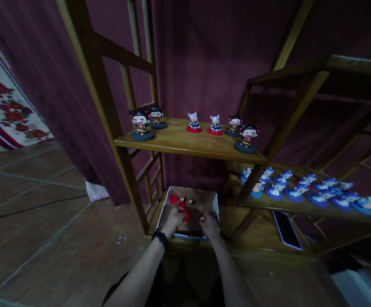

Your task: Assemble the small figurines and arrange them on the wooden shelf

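Note:
Both my hands are inside a shallow open cardboard box (191,192) on the lower shelf. My left hand (175,216), below a black wristband, has its fingers closed on a round red base (185,215). Closed around a small dark figurine (202,218), of which only a bit shows, is my right hand (210,224). Near the box's back wall lie another red base (173,199) and two small dark-haired figurines, one of them (190,201) to the right. A further red piece (182,205) sits just beyond my left fingers.
Above the box, a wooden shelf (185,143) carries several figurines, among them a black-haired one (141,123) and a white-haired one (194,121). Several purple figurines (276,189) stand on the right shelf, with a phone (286,230) below. Wooden posts (108,111) flank the box.

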{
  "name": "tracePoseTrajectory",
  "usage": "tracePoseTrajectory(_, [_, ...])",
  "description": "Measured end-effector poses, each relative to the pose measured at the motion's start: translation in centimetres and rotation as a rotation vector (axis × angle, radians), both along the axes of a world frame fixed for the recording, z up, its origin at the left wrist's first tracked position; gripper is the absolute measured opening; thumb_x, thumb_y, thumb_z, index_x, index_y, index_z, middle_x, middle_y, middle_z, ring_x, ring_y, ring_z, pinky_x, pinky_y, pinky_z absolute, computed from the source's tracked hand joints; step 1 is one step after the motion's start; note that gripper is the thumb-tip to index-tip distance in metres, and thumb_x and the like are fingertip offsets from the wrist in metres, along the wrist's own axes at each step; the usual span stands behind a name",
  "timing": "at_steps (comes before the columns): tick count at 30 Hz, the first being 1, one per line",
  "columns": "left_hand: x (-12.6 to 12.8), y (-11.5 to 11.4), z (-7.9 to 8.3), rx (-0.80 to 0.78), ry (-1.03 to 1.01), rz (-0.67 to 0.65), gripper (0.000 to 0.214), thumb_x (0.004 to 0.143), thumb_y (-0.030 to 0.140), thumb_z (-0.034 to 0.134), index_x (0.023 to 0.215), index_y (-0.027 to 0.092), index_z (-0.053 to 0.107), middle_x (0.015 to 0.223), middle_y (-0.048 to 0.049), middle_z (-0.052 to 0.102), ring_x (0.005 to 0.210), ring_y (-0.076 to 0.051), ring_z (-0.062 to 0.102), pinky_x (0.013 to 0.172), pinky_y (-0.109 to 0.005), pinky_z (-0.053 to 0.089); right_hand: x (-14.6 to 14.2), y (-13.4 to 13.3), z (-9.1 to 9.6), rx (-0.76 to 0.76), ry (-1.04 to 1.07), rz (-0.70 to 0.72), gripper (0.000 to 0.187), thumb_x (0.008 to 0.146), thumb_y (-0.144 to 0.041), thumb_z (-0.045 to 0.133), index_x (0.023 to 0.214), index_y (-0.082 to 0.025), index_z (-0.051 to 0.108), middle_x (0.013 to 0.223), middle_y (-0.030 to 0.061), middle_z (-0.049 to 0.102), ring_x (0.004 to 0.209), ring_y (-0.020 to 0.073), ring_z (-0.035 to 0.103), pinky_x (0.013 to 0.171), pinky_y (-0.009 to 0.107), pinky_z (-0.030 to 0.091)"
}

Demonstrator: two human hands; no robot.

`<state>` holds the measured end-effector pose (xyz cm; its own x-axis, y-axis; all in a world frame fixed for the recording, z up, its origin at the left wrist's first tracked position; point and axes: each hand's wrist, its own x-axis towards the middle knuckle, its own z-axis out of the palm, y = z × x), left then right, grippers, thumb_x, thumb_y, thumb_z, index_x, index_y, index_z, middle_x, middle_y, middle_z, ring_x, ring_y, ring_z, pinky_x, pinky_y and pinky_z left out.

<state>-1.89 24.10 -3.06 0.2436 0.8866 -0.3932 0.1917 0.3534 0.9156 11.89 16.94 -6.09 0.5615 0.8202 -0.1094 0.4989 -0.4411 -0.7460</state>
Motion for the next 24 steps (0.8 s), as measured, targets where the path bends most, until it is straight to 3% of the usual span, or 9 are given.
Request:
tracePoseTrajectory(3, [0.2, -0.7, 0.6, -0.147, -0.260, 0.153, 0.022, 0.064, 0.006, 0.063, 0.079, 0.016, 0.051, 0.072, -0.0017, 0.060, 0.070, -0.016, 0.062, 0.063, -0.031, 0.053, -0.1, -0.1, 1.1, 0.207, 0.453, -0.052, 0.022, 0.062, -0.026, 0.061, 0.082, -0.022, 0.053, 0.067, -0.0034, 0.057, 0.050, 0.0125, 0.055, 0.048, 0.027, 0.048])
tracePoseTrajectory(5, [0.3, -1.0, 1.1, -0.220, -0.393, 0.146, 0.022, 0.064, 0.003, 0.062, 0.079, 0.015, 0.051, 0.071, -0.0028, 0.062, 0.067, -0.016, 0.063, 0.065, -0.033, 0.054, 0.0, -0.7, 2.2, 0.356, 0.661, -0.060, 0.032, 0.054, -0.028, 0.068, 0.082, -0.021, 0.055, 0.066, -0.0056, 0.055, 0.049, 0.0101, 0.052, 0.046, 0.026, 0.048])
tracePoseTrajectory(11, [0.9, -2.6, 2.1, -0.239, -0.515, 0.081, 0.023, 0.066, -0.001, 0.054, 0.083, 0.014, 0.054, 0.066, -0.0019, 0.064, 0.062, -0.014, 0.063, 0.069, -0.036, 0.054, 0.3, -3.9, 5.4, 0.500, 0.979, -0.079, 0.039, 0.054, -0.030, 0.073, 0.089, -0.019, 0.062, 0.081, 0.0010, 0.061, 0.066, 0.0124, 0.058, 0.066, 0.031, 0.052])
tracePoseTrajectory(15, [1.4, -3.5, 2.5, -0.218, -0.552, 0.069, 0.020, 0.065, 0.002, 0.057, 0.082, 0.014, 0.057, 0.068, -0.0032, 0.065, 0.066, -0.016, 0.064, 0.073, -0.037, 0.053, -0.7, -4.4, 5.6, 0.555, 0.969, -0.115, 0.035, 0.058, -0.036, 0.070, 0.088, -0.020, 0.062, 0.078, 0.0010, 0.062, 0.066, 0.0121, 0.058, 0.068, 0.032, 0.052])
tracePoseTrajectory(20, [2.0, -4.0, 2.9, -0.214, -0.582, 0.053, 0.018, 0.061, 0.005, 0.063, 0.077, 0.013, 0.060, 0.065, -0.0041, 0.066, 0.065, -0.017, 0.064, 0.072, -0.037, 0.053, -1.6, -4.2, 4.9, 0.544, 0.729, -0.128, 0.032, 0.060, -0.037, 0.066, 0.087, -0.021, 0.060, 0.067, -0.0027, 0.057, 0.060, 0.0119, 0.055, 0.057, 0.026, 0.050])
tracePoseTrajectory(24, [1.8, -4.2, 3.2, -0.214, -0.617, 0.004, 0.014, 0.061, 0.006, 0.062, 0.075, 0.011, 0.062, 0.067, -0.0063, 0.067, 0.064, -0.017, 0.063, 0.072, -0.037, 0.052, -1.4, -3.8, 4.6, 0.553, 0.602, -0.134, 0.035, 0.061, -0.035, 0.063, 0.092, -0.022, 0.056, 0.076, -0.0012, 0.058, 0.065, 0.0134, 0.055, 0.054, 0.025, 0.049])
